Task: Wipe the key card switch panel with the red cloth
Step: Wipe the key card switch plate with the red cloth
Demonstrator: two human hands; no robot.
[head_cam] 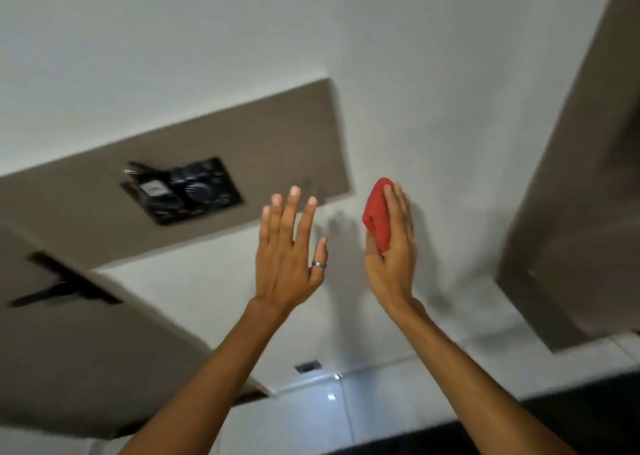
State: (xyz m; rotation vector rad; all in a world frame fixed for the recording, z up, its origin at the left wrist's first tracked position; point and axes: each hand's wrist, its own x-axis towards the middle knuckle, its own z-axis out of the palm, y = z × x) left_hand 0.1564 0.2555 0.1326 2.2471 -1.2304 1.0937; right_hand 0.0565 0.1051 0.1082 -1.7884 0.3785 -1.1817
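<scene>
The black key card switch panel [181,191] is set in a brown wall board [277,135], left of centre, with a key card and keys stuck in its upper left. My left hand [289,250] is raised, fingers spread and holding nothing, to the right of the panel and apart from it. My right hand [391,246] is further right, in front of the white wall, and grips a bunched red cloth [377,212]. The picture is blurred.
A brown door with a dark lever handle [62,288] fills the lower left. A brown frame [581,177] runs down the right side. White floor tiles [311,416] and a small dark wall socket [307,366] lie below.
</scene>
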